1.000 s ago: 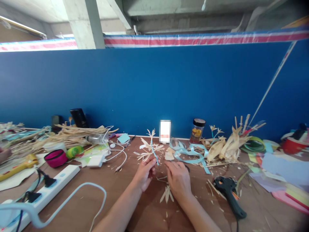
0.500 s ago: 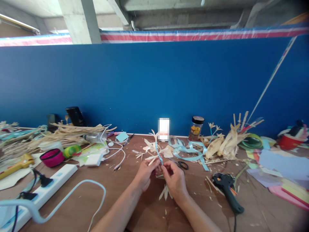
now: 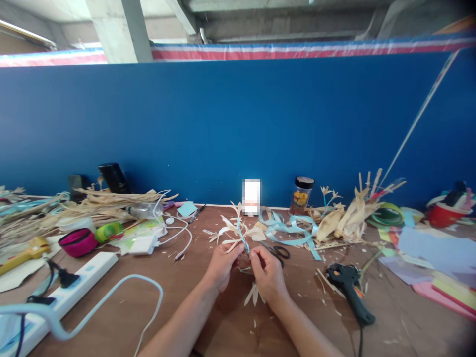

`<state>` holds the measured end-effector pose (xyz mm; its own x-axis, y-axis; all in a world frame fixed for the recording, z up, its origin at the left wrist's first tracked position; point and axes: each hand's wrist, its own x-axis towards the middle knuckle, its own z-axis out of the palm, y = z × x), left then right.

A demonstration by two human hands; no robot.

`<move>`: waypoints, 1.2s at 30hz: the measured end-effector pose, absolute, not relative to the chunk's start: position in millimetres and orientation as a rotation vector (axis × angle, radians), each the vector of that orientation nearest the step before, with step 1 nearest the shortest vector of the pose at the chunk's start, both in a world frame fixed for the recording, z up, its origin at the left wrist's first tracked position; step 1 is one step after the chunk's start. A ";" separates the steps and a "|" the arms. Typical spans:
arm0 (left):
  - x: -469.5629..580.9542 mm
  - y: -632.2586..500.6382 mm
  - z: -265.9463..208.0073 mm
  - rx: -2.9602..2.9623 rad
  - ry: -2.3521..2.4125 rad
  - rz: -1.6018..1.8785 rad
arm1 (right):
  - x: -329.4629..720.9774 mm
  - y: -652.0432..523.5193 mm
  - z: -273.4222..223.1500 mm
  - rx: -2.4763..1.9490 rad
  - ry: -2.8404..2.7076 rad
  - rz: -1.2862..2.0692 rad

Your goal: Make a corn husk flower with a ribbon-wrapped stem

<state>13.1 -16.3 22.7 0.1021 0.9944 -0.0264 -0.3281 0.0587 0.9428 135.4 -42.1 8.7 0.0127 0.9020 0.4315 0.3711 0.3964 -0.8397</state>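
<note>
Between both hands is a husk flower [image 3: 239, 225] with pale petals at the top and a stem wrapped in light blue ribbon. My left hand [image 3: 224, 263] pinches the stem, with a pale husk piece sticking out beside its fingers. Close against it, my right hand [image 3: 267, 270] has thumb and forefinger closed at the lower stem; what exactly lies in that pinch is partly hidden. Below the hands, pale husk petals [image 3: 254, 295] show over the brown table. Scissors [image 3: 280, 253] with black handles lie just beyond my right hand, and a light blue ribbon [image 3: 293, 230] curls behind them.
On the right lie a dark glue gun [image 3: 349, 292], a husk bundle [image 3: 347, 218], a lidded jar [image 3: 302, 196] and coloured paper sheets [image 3: 439, 253]. To the left are a white power strip [image 3: 82, 282], cables, a pink tape roll [image 3: 78, 242] and piled dry husks [image 3: 119, 201]. A blue partition [image 3: 230, 119] stands behind.
The flower's top has tilted slightly left as the hands work the stem. Both hands stay close together in nearly the same place; the whole view has shifted a little.
</note>
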 end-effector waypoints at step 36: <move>12.3 -17.4 17.3 1.117 1.055 1.227 | 135.5 -35.2 2.1 -1.161 -1.474 0.722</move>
